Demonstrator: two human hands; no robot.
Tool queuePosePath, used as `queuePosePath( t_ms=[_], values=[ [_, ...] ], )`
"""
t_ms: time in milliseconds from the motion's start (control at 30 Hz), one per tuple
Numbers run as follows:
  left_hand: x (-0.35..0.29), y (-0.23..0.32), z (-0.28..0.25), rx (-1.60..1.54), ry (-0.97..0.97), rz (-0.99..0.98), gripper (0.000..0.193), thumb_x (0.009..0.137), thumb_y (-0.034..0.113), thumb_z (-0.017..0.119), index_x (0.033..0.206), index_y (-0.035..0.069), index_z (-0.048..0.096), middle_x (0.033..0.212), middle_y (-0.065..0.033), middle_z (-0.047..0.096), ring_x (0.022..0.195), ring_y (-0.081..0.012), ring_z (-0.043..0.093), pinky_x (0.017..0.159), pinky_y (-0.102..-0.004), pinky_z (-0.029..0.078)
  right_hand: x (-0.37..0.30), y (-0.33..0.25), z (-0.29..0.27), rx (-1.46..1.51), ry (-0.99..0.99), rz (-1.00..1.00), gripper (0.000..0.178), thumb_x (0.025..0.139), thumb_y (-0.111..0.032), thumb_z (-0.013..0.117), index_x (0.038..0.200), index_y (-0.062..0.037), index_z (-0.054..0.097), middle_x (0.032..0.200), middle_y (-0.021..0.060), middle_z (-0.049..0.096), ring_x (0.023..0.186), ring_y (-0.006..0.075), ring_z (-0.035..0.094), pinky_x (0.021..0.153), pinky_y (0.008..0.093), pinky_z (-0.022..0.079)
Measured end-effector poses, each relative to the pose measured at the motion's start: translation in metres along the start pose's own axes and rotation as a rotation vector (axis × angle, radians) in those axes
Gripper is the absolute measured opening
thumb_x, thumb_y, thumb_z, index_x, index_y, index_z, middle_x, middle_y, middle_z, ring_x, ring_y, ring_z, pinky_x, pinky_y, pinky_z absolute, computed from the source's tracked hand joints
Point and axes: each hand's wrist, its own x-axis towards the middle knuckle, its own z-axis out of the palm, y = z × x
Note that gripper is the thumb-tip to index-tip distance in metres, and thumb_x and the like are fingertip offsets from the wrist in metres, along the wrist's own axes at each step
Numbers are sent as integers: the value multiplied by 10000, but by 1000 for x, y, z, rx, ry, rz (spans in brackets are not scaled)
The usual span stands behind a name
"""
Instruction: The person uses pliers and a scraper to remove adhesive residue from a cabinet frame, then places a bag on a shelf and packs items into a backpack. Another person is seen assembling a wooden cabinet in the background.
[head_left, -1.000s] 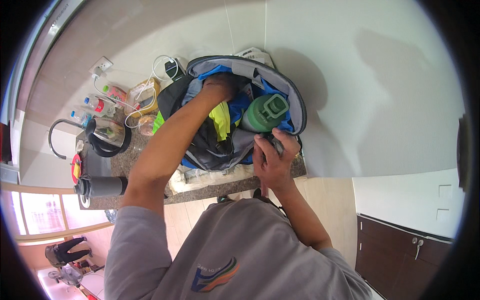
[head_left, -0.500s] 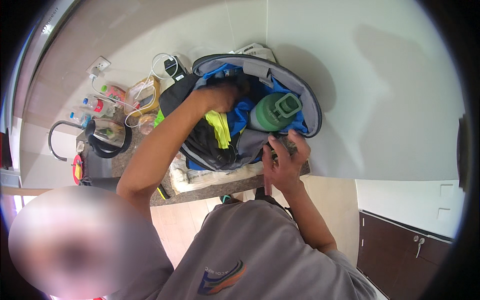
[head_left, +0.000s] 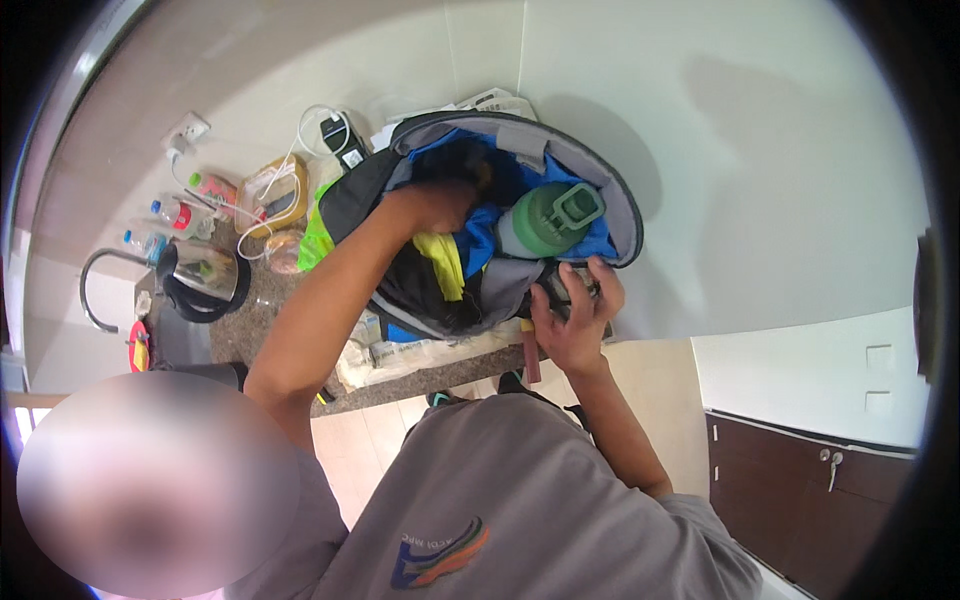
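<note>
A black backpack point(head_left: 358, 200) with grey edging and a blue lining lies gaping on the counter. Inside it, a green bottle point(head_left: 545, 222) with a loop-handled lid rests at the right, and a bright yellow cloth point(head_left: 441, 262) lies in the middle. My left hand point(head_left: 440, 207) reaches in from the left above the cloth; its fingers are lost in the dark interior. At the near right rim, below the bottle, my right hand point(head_left: 572, 330) grips the backpack's edge with bent fingers.
Left of the backpack are an electric kettle point(head_left: 203, 280), several plastic bottles point(head_left: 180, 215), a yellow container point(head_left: 272, 196) and a white cable. A black device point(head_left: 343, 138) stands behind. Under the backpack lies pale crumpled packaging point(head_left: 385, 362) along the counter's front edge point(head_left: 410, 382).
The view has shifted a little. The backpack sits slightly farther right against the counter, showing more of a neon green item. My left hand has dropped slightly within it; my right hand stays at the rim.
</note>
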Motion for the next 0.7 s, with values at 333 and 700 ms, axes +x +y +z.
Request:
queuePosePath(
  t_ms=[333, 700],
  values=[
    [-64, 75, -92, 223, 569, -242, 193, 876, 207, 710, 983, 67, 791, 1008, -189, 778, 992, -382, 758, 834, -492, 613, 17, -29, -12, -117, -132, 93, 583, 889, -71, 840, 1400, 56, 591, 1557, 227, 286, 1461, 405, 355, 1148, 476, 447],
    [-285, 163, 70, -1033, 1325, -741, 168, 943, 126, 787, 1013, 31, 668, 869, -53, 682, 832, -159, 656, 743, -326, 504, 29, -52, -11, -40, -119, -35, 550, 951, -102, 800, 1421, 38, 551, 1476, 220, 419, 1332, 341, 507, 1088, 446, 499]
  ],
)
